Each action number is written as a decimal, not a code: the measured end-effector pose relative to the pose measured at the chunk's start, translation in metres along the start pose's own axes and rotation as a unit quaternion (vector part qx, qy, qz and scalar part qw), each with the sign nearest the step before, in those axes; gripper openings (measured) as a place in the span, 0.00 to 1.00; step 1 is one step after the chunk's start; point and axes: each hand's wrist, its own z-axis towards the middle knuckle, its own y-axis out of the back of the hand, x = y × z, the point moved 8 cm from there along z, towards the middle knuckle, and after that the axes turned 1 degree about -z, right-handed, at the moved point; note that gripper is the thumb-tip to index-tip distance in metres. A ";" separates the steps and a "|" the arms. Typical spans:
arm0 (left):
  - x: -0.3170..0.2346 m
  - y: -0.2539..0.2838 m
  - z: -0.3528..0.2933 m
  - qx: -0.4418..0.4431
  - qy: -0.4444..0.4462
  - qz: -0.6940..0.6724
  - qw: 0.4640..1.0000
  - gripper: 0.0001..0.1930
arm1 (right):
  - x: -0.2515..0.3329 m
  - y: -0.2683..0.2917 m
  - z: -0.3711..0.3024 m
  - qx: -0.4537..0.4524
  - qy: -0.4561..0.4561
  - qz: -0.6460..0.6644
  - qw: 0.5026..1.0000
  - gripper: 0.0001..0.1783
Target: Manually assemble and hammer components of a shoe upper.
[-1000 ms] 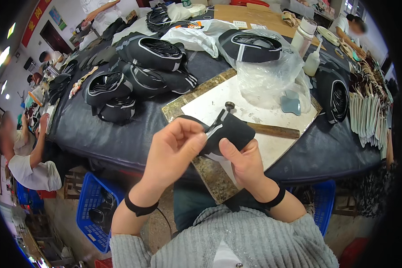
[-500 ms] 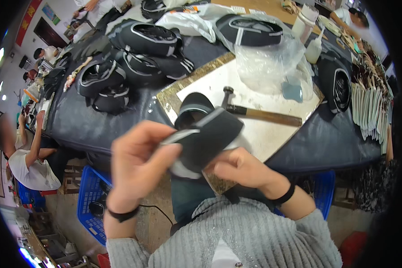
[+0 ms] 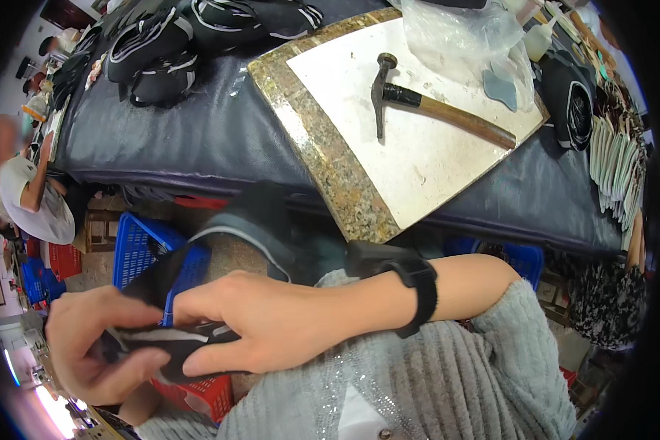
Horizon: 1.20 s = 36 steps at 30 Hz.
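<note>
down it swings: the soft black, pale-edged piece (image 3: 177,356) is now low left, near the blue latticed plastic basket (image 3: 130,251), left hand (image 3: 99,345) and right hand (image 3: 260,315) clamped on it, handling shifted off the dark padded worktop (image 3: 176,147).

- Held piece (image 3: 262,214): black, pale grey edging
- Hammer (image 3: 447,112): brown-and-black handle
- Slab (image 3: 345,180): speckled tan-grey
- Sheet (image 3: 425,165): white
- Table cover (image 3: 176,147): dark blue-black
- Basket (image 3: 133,246): blue
</note>
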 end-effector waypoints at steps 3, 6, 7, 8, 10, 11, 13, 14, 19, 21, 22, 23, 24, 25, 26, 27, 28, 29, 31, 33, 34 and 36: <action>0.068 -0.056 -0.002 -0.032 0.201 -0.164 0.965 0.15 | -0.045 0.026 -0.020 -0.092 -0.081 -0.080 0.989 0.16; 0.082 -0.130 0.023 0.015 0.160 -0.285 0.945 0.12 | -0.042 0.062 -0.082 -0.198 -0.146 -0.165 0.955 0.11; 0.070 -0.149 0.038 0.025 0.131 -0.307 0.942 0.11 | -0.034 0.071 -0.105 -0.224 -0.161 -0.184 0.944 0.10; 0.064 -0.174 0.052 0.046 0.129 -0.354 0.925 0.11 | -0.035 0.081 -0.128 -0.274 -0.186 -0.144 0.933 0.09; 0.046 -0.211 0.070 0.085 0.098 -0.406 0.904 0.12 | -0.037 0.091 -0.176 -0.341 -0.244 -0.070 0.905 0.08; 0.036 -0.224 0.077 0.107 0.072 -0.414 0.901 0.12 | -0.042 0.091 -0.197 -0.361 -0.278 -0.033 0.889 0.07; 0.029 -0.235 0.081 0.147 0.076 -0.394 0.904 0.14 | -0.060 0.086 -0.220 -0.365 -0.315 -0.039 0.875 0.08; 0.033 -0.233 0.083 0.124 0.075 -0.367 0.919 0.14 | -0.061 0.090 -0.224 -0.398 -0.283 -0.067 0.870 0.08; 0.053 -0.199 0.096 0.003 0.014 -0.243 0.970 0.10 | -0.004 0.106 -0.181 -0.372 -0.063 -0.521 0.765 0.09; 0.054 -0.200 0.096 -0.033 -0.001 -0.196 0.980 0.10 | -0.007 0.118 -0.171 -0.315 -0.075 -0.594 0.737 0.10; 0.054 -0.199 0.096 -0.068 -0.017 -0.151 0.986 0.09 | -0.012 0.121 -0.167 -0.270 -0.040 -0.621 0.734 0.09; 0.055 -0.200 0.091 -0.100 -0.041 -0.138 0.985 0.10 | -0.016 0.119 -0.164 -0.225 -0.006 -0.647 0.728 0.09; 0.054 -0.202 0.088 -0.108 -0.043 -0.131 0.984 0.11 | -0.015 0.121 -0.165 -0.222 0.013 -0.641 0.735 0.09; 0.055 -0.204 0.084 -0.116 -0.040 -0.127 0.984 0.11 | -0.015 0.124 -0.164 -0.221 0.012 -0.640 0.735 0.09; 0.057 -0.208 0.082 -0.119 -0.053 -0.125 0.984 0.13 | -0.017 0.127 -0.161 -0.206 0.016 -0.617 0.759 0.12; 0.060 -0.209 0.081 -0.118 -0.052 -0.127 0.983 0.13 | -0.019 0.129 -0.159 -0.191 0.018 -0.592 0.783 0.15; 0.056 -0.208 0.079 -0.133 -0.081 -0.103 0.982 0.14 | -0.018 0.132 -0.157 -0.188 0.015 -0.592 0.784 0.15; 0.053 -0.207 0.077 -0.148 -0.111 -0.079 0.980 0.15 | -0.019 0.132 -0.153 -0.166 0.010 -0.583 0.795 0.16; 0.057 -0.206 0.078 -0.156 -0.132 -0.069 0.976 0.17 | -0.020 0.135 -0.148 -0.141 0.001 -0.574 0.807 0.17; 0.054 -0.205 0.079 -0.147 -0.165 -0.054 0.974 0.18 | -0.023 0.137 -0.145 -0.107 -0.016 -0.564 0.818 0.18; 0.055 -0.204 0.080 -0.149 -0.161 -0.056 0.974 0.18 | -0.023 0.138 -0.144 -0.102 -0.018 -0.563 0.820 0.18; 0.055 -0.204 0.081 -0.130 -0.172 -0.064 0.974 0.18 | -0.023 0.138 -0.143 -0.079 -0.022 -0.573 0.816 0.18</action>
